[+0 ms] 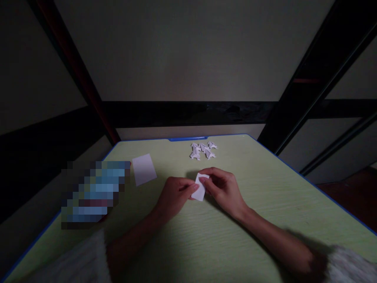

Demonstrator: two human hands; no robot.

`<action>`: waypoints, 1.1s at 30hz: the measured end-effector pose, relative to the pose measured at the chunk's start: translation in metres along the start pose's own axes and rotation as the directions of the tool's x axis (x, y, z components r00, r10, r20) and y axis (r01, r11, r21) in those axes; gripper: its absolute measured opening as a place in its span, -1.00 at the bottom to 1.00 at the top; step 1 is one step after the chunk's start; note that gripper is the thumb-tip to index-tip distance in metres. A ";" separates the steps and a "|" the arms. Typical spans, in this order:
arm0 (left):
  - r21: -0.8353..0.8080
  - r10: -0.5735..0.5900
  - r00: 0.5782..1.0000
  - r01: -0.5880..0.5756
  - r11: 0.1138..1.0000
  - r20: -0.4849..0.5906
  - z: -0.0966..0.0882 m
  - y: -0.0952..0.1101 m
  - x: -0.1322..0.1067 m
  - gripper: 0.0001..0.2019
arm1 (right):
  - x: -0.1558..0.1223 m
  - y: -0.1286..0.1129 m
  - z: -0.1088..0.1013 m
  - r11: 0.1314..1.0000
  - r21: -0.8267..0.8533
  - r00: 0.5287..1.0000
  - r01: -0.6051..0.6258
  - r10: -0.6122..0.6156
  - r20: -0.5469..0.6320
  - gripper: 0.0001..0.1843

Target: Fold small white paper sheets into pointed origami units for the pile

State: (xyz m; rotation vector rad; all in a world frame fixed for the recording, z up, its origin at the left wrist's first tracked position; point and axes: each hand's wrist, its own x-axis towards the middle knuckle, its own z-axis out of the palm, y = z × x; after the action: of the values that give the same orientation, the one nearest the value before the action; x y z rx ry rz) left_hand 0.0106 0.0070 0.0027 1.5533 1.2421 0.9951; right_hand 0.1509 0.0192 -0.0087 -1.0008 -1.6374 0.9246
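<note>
A small folded piece of white paper [200, 192] is held just above the table between both hands. My left hand [176, 193] pinches its left edge, with the thumb lying on top. From the right, my right hand [223, 188] grips the upper right part between thumb and fingers. The fingers beneath the paper are mostly hidden. Beyond the hands, several small folded white paper figures [203, 151] sit in a cluster near the far edge. To the left lies a flat, square stack or sheet of white paper [144, 169].
The table [188, 243] has a pale green wood-grain top with a blue rim. At its left side is a pixelated, bluish object [100, 192] whose kind cannot be made out. Behind the far edge stands a light panel [188, 51] with a dark band.
</note>
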 end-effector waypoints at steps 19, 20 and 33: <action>-0.053 -0.024 0.999 0.023 0.998 -0.021 -0.001 -0.001 0.000 -0.79 | 0.005 -0.002 0.005 0.937 0.261 0.963 -0.231 0.182 0.200 -0.73; -0.063 -0.027 0.999 0.026 0.998 -0.018 -0.001 -0.001 0.000 -0.80 | 0.004 -0.002 0.005 0.935 0.266 0.963 -0.235 0.187 0.194 -0.72; -0.148 -0.046 0.996 0.057 0.987 0.073 0.000 0.004 -0.001 -0.83 | 0.003 -0.003 0.005 0.921 0.304 0.968 -0.243 0.210 0.137 -0.61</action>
State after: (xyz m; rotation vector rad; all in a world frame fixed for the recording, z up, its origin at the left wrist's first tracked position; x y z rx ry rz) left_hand 0.0115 0.0054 0.0066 1.4207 1.1278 0.9703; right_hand 0.1451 0.0201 -0.0062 -0.9412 -1.4117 1.3695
